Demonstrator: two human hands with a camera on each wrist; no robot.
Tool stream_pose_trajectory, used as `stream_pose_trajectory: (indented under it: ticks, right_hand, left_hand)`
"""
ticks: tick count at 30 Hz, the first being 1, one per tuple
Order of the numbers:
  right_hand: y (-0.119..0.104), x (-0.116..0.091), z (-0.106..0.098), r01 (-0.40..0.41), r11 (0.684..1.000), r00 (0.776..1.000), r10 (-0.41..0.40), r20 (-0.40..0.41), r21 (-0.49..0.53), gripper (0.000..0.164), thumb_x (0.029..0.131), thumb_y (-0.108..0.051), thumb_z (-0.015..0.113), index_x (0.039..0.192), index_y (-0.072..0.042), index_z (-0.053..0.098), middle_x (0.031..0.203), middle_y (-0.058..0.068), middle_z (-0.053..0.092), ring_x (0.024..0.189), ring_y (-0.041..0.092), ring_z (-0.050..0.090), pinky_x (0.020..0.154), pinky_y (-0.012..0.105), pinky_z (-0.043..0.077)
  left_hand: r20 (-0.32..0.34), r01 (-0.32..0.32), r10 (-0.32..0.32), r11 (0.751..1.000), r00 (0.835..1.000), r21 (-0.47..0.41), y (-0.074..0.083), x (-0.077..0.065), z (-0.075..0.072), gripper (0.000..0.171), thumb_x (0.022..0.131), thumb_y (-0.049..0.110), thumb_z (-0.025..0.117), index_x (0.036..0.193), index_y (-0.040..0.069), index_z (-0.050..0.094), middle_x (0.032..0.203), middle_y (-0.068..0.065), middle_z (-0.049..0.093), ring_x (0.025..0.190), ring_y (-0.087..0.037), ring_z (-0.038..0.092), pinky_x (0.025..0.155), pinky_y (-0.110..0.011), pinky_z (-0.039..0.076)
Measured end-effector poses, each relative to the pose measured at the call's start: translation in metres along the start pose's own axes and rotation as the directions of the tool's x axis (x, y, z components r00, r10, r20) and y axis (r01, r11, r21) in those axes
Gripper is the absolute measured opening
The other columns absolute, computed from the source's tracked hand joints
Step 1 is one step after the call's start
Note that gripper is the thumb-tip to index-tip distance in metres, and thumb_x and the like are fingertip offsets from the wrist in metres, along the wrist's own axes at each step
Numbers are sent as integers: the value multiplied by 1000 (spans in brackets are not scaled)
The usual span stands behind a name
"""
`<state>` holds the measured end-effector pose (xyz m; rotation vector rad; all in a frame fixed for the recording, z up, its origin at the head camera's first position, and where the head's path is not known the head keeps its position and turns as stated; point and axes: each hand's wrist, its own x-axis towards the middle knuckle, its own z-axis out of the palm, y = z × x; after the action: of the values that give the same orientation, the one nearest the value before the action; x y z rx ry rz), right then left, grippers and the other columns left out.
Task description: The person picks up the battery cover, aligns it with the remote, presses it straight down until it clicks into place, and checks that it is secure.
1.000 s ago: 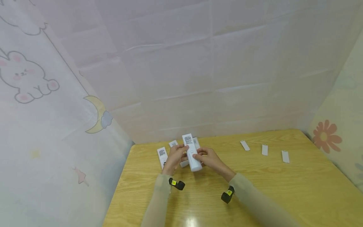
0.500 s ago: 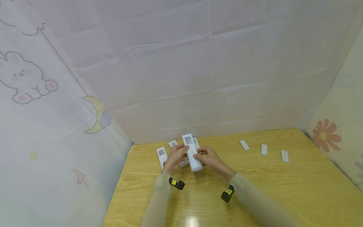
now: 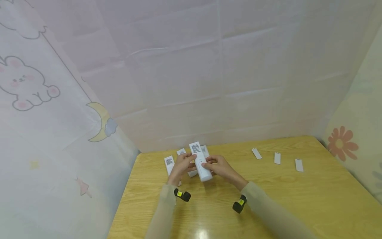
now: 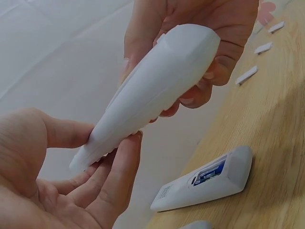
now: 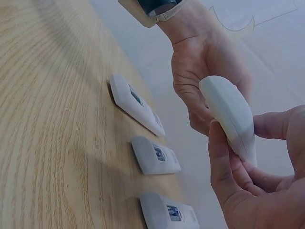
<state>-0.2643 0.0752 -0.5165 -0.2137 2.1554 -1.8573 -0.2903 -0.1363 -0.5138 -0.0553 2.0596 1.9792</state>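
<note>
Both hands hold a white remote control (image 3: 200,162) above the table, its printed back facing up in the head view. My left hand (image 3: 182,167) pinches the far, narrower end between thumb and fingers. At the thicker near end, my right hand (image 3: 220,167) grips the side, its thumb on the back near the battery cover's seam. The left wrist view shows the held remote (image 4: 152,88) from its side, with the left hand (image 4: 71,176) below and the right hand (image 4: 190,14) above. Behind the hands lie three more white remotes; batteries show in the open compartment of one remote (image 4: 205,183).
Three loose white battery covers, a left one (image 3: 256,153), a middle one (image 3: 277,158) and a right one (image 3: 299,165), lie spaced out on the right of the wooden table (image 3: 253,212). A pale wall sheet (image 3: 185,83) hangs directly behind the table's back edge.
The held remote and my left hand have shifted slightly left, uncovering a little more of the remotes behind. The right hand keeps its grip with hardly any movement.
</note>
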Motion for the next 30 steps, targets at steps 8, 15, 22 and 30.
stream_pose_trajectory:
  ticks: [8, 15, 22, 30]
  right_hand:
    - [-4, -4, 5, 1, 1000, 1000, -1, 7, 0, 47, 102, -29, 74, 132, 6, 63, 125, 21, 66, 93, 23, 72, 79, 40, 66]
    - [-5, -8, 8, 35, 999, 999, -35, 40, 12, 50, 100, -25, 77, 136, 5, 60, 121, 19, 66, 95, 23, 71, 83, 45, 67]
    - [-3, -13, 14, 79, 996, 993, -81, 83, 28, 51, 96, -17, 80, 137, 6, 60, 123, 22, 65, 98, 23, 70, 92, 54, 65]
    - [-2, -14, 19, 88, 996, 992, -89, 87, 24, 51, 95, -16, 80, 137, 6, 62, 123, 22, 65, 103, 26, 68, 94, 52, 65]
  left_hand:
    - [-26, -1, 0, 1000, 1000, -12, 1, -4, -9, 67, 106, 32, 68, 155, -8, 45, 132, -25, 66, 95, -21, 74, 89, -36, 66]
    - [-54, -25, 22, 999, 998, -41, -1, -6, -18, 62, 106, 27, 68, 153, -9, 48, 126, -25, 68, 91, -21, 74, 85, -34, 67]
    - [-59, -39, 37, 999, 998, -33, -3, -10, -30, 62, 108, 27, 66, 153, -11, 47, 135, -29, 64, 98, -25, 75, 88, -35, 67]
    - [-67, -48, 45, 997, 997, -54, -3, -13, -37, 59, 108, 24, 66, 149, -13, 48, 130, -27, 66, 96, -26, 75, 86, -34, 67]
